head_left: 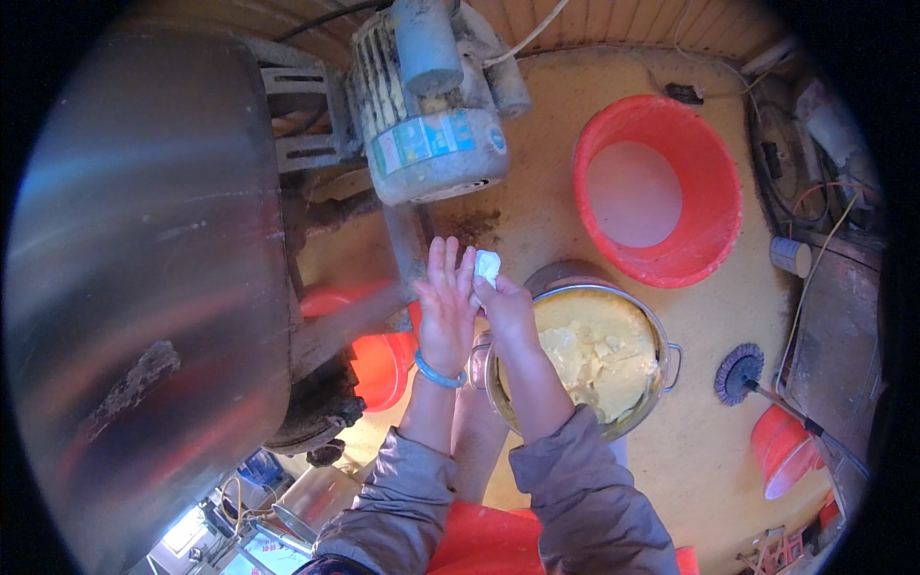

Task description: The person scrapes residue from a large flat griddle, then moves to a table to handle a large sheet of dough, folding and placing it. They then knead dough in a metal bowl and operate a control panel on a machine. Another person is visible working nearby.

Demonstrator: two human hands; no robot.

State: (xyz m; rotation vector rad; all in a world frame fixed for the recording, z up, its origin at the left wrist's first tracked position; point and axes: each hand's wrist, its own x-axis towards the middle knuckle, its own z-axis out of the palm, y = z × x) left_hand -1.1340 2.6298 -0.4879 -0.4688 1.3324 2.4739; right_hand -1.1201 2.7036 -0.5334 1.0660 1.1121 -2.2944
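Head: white piece (488, 264) at fingertips (483, 287) of hands (447, 312) (511, 312)

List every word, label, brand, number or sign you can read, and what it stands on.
No text reads clearly.
Electric motor: blue-and-white label, too blurred to read.
Round blue sticker beside it: too small to read.
Pale blue panel, lower left: marks too blurred to read.

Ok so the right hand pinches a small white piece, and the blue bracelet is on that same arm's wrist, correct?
Not quite: the head view shows the blue bracelet on the wrist of the left hand, not the right. The right hand does pinch the small white piece.
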